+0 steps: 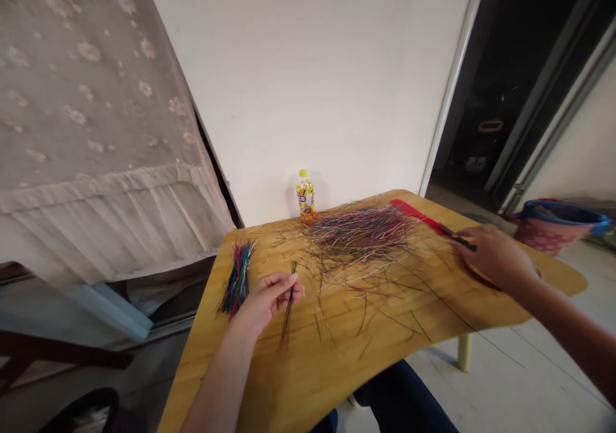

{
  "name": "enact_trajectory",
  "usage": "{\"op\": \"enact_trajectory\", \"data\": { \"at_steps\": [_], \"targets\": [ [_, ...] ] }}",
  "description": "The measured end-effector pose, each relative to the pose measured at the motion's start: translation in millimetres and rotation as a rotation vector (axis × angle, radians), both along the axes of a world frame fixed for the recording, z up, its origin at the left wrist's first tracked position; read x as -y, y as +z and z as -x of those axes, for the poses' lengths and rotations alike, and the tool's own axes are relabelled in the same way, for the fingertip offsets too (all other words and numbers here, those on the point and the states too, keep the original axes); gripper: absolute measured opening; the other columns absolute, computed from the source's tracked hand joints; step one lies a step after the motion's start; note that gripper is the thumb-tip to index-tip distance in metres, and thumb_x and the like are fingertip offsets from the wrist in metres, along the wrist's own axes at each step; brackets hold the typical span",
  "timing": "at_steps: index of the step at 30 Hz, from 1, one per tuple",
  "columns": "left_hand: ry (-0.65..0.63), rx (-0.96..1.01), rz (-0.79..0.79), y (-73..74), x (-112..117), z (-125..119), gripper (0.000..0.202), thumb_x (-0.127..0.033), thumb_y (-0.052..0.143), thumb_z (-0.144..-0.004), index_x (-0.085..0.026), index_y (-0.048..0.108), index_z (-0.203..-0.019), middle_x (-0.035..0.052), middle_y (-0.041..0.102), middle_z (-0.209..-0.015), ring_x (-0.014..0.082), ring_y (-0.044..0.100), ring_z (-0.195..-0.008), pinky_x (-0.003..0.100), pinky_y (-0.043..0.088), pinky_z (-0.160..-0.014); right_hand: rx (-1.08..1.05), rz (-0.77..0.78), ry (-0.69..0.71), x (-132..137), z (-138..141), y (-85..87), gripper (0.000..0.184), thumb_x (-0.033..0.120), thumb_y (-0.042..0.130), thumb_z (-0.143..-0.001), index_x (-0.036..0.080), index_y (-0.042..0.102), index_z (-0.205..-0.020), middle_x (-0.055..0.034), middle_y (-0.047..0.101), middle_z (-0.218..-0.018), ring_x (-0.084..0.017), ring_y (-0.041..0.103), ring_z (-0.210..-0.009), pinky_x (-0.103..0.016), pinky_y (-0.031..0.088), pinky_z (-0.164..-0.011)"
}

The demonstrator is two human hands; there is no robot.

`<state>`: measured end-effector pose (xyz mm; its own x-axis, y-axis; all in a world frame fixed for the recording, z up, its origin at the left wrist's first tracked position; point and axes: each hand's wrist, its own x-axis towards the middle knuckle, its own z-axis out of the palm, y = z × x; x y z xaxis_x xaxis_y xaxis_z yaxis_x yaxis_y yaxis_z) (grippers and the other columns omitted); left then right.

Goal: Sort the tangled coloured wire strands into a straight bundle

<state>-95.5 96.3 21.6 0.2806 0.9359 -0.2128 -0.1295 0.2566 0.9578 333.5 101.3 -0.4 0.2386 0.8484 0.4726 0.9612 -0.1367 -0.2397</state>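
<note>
My left hand point(276, 295) pinches a small bundle of thin dark wires point(287, 321) between thumb and fingers, holding it roughly upright above the table. To its left lies a neat bunch of multicoloured wires point(239, 276). At the right side of the table, my right hand point(495, 256) has its fingers closed around the dark end of a long, flat red strip point(418, 213); what kind of tool it is I cannot tell. A large loose heap of thin coloured wires point(360, 231) spreads between the hands, with stray pieces scattered nearer to me.
A drink bottle with a yellow cap point(305, 197) stands behind the heap, against the white wall point(327, 86). Past the wooden table's point(269, 382) right edge is a pink bin with a blue liner point(553, 224). A floral curtain point(96, 112) hangs on the left.
</note>
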Motion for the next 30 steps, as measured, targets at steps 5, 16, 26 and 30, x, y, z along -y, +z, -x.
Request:
{"op": "enact_trajectory", "data": {
  "at_steps": [5, 16, 26, 30],
  "targets": [
    [-0.188, -0.106, 0.045, 3.6, 12.1, -15.7, 0.034, -0.043, 0.081, -0.054, -0.014, 0.065, -0.061, 0.0013, 0.067, -0.058, 0.0094, 0.059, -0.051, 0.019, 0.041, -0.050, -0.374, 0.295, 0.690, 28.1, 146.5, 19.5, 0.034, 0.046, 0.046, -0.088, 0.018, 0.058, -0.075, -0.0021, 0.060, -0.067, -0.015, 0.053, -0.060, -0.025, 0.038, -0.056],
    [-0.457, -0.331, 0.002, 4.2, 17.6, -21.6, 0.026, -0.041, 0.075, -0.062, -0.017, 0.068, -0.065, 0.0032, 0.070, -0.061, 0.0146, 0.064, -0.054, 0.023, 0.042, -0.053, -0.789, 0.188, 0.950, 55.2, 245.4, -8.2, 0.036, 0.029, 0.032, -0.094, 0.018, 0.047, -0.063, 0.0008, 0.054, -0.060, -0.010, 0.049, -0.056, -0.022, 0.036, -0.055],
    [-0.421, -0.303, -0.268, -9.0, 26.2, -38.6, 0.019, -0.034, 0.068, -0.074, -0.018, 0.067, -0.064, 0.0044, 0.071, -0.063, 0.0154, 0.064, -0.054, 0.025, 0.046, -0.057, -0.996, 0.096, 0.777, 57.6, 219.3, -13.4, 0.039, 0.042, 0.031, -0.093, 0.021, 0.030, -0.061, 0.0050, 0.029, -0.056, -0.010, 0.030, -0.050, -0.023, 0.030, -0.048],
    [-0.448, -0.340, -0.299, -11.2, 24.1, -39.3, 0.021, -0.035, 0.067, -0.075, -0.017, 0.067, -0.065, 0.0047, 0.071, -0.064, 0.0151, 0.064, -0.055, 0.024, 0.047, -0.057, -0.843, 0.171, 0.786, 66.8, 194.5, -15.6, 0.041, 0.045, 0.030, -0.094, 0.020, 0.038, -0.062, 0.0026, 0.040, -0.057, -0.012, 0.041, -0.054, -0.024, 0.037, -0.053]
  ]
}}
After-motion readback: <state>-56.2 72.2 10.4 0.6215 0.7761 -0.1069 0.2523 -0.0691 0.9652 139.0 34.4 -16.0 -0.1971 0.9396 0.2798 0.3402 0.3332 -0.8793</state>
